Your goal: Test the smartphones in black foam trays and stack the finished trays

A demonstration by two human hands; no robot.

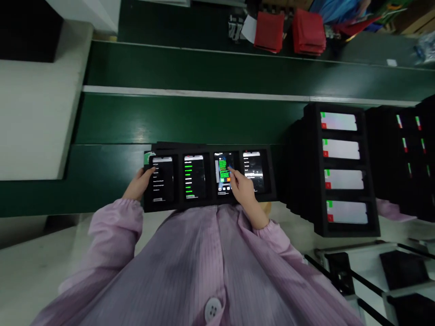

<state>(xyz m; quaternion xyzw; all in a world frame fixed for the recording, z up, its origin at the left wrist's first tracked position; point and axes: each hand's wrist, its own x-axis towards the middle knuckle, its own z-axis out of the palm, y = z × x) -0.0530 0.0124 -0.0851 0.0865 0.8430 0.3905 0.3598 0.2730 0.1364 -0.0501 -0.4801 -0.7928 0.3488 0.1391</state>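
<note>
A long black tray (211, 179) lies in front of me at the edge of the green bench, with phones side by side in its slots. My left hand (138, 182) grips the tray's left end, thumb on top near the first phone (162, 180), which shows a list. The second phone (194, 176) displays green and white lines of text. My right hand (243, 185) has its index finger stretched onto the screen of the third phone (222, 170), which shows green text; a bit of blue shows at the fingertip. Beside it, the fourth phone (253, 170) is partly behind that hand.
To the right rises a stack of black trays (367, 158), its top one holding phones with white screens (341, 149). More dark trays (403, 154) stand farther right. Red piles (308, 31) lie across the green bench (190, 120), near a person in blue (335, 10).
</note>
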